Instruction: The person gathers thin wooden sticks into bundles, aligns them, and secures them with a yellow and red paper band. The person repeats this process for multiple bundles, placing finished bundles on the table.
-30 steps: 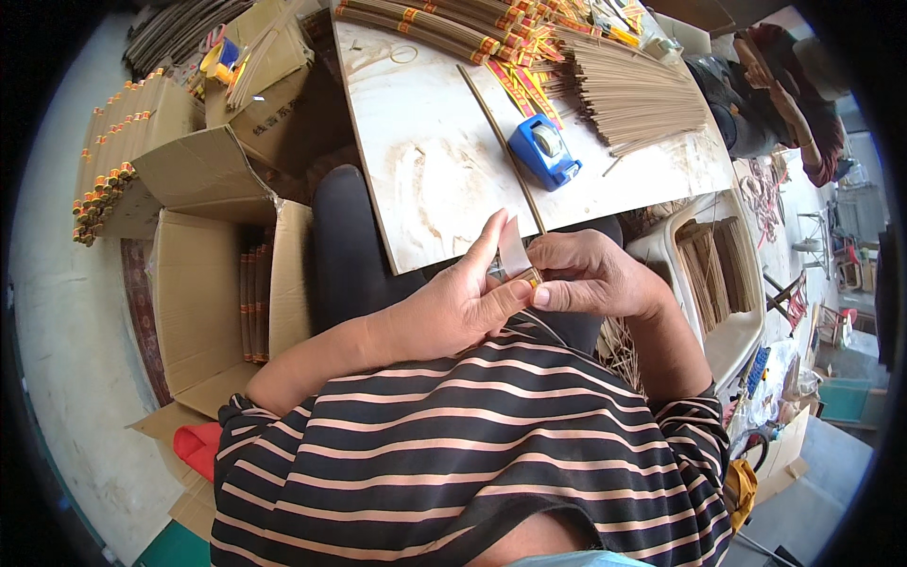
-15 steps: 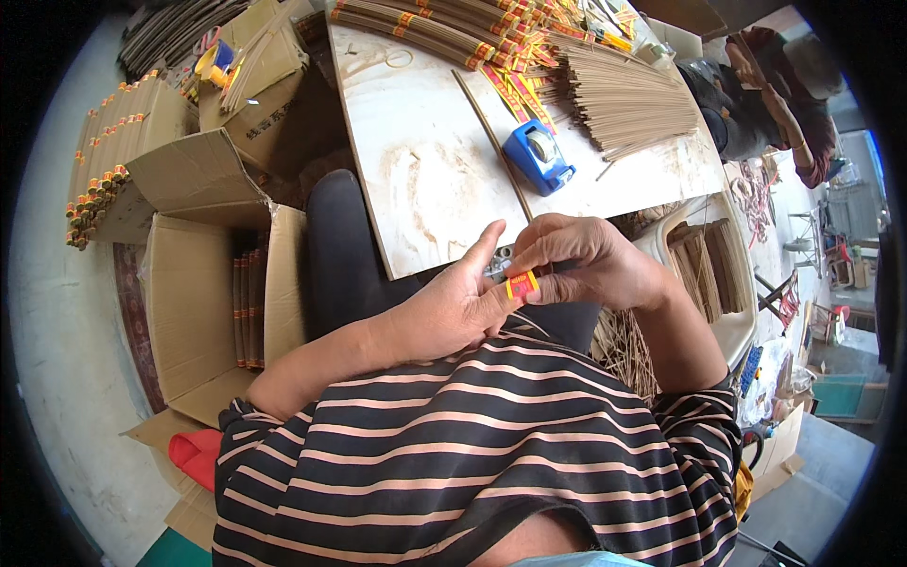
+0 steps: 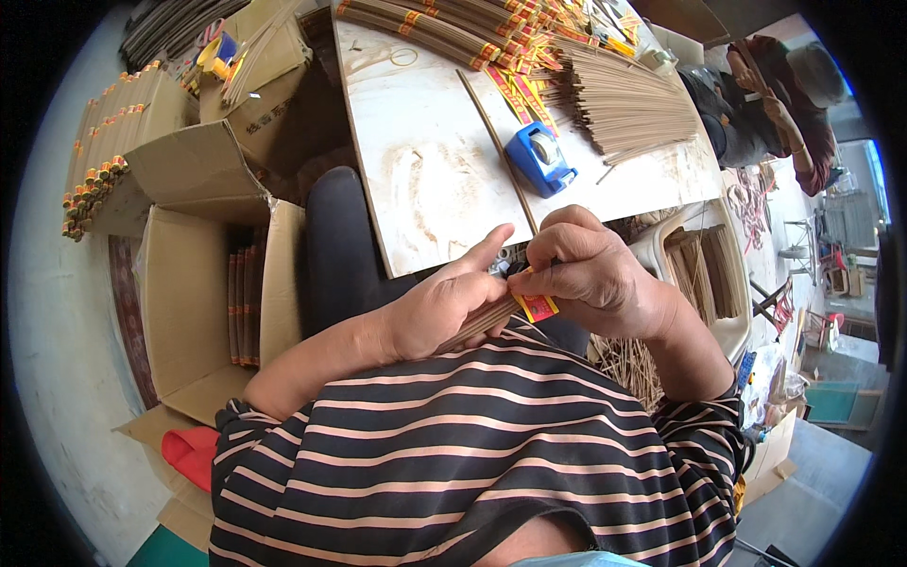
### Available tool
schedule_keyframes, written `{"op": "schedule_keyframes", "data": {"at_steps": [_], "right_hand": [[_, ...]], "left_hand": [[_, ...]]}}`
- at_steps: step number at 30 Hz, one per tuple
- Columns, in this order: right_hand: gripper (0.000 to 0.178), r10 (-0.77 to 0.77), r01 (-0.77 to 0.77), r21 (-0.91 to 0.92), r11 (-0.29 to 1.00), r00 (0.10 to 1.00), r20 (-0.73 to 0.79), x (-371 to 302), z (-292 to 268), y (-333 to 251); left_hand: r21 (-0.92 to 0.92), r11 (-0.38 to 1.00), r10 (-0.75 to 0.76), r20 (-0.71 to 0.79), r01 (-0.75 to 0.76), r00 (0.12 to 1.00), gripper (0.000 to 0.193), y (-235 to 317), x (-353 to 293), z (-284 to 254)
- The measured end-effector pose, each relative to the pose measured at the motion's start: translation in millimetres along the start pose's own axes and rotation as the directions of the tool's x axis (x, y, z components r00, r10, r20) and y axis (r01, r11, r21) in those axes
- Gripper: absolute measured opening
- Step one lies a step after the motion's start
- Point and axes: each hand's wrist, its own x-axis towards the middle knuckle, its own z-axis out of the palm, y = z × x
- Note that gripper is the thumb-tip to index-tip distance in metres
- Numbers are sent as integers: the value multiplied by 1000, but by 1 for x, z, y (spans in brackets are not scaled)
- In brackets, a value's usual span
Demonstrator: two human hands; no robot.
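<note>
We see both hands meeting just above the near edge of the white table (image 3: 425,189), close to the striped shirt (image 3: 472,454). The left hand (image 3: 439,307) is wrapped around a bundle of incense sticks (image 3: 477,324), its fingers curled underneath and the forefinger stretched out toward the far right. The right hand (image 3: 590,279) is closed in a pinch at a red and yellow paper label (image 3: 537,306) that sits on the bundle just beyond the left palm.

The bundle's long axis runs from near left to far right, slanting up across our lap, so the labelled part lies directly to the right of the left hand and under the fingertips of the right hand. The right hand is therefore the nearer of the 2 to the label, while the left hand carries the weight further back along the sticks.

On the table beyond, a blue tape dispenser (image 3: 539,156) rests near 1 long loose stick (image 3: 496,146). A fan of loose sticks (image 3: 624,104) spreads to the far right, and wrapped bundles (image 3: 444,24) line the far edge. To the left, an open cardboard box (image 3: 203,283) holds more packed bundles.
</note>
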Motion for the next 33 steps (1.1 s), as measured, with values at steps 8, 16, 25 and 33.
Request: {"op": "schedule_keyframes", "data": {"at_steps": [8,16,25,33], "right_hand": [[28,-268,265,-170,949,963,5,2,4,1],[24,-399,393,-226,891,917,19,4,4,7],[27,-442,405,-345,847,897,-31,-2,6,3],[41,770,-372,827,421,629,-109,-8,40,-20]], "left_hand": [[-359,932,-72,-23,59,997,53,3,6,5],[-425,904,-38,24,44,999,58,-5,7,-1],[-298,954,-78,-109,42,991,60,9,-1,-3],[-120,991,29,-282,-66,959,70,18,-13,0]]}}
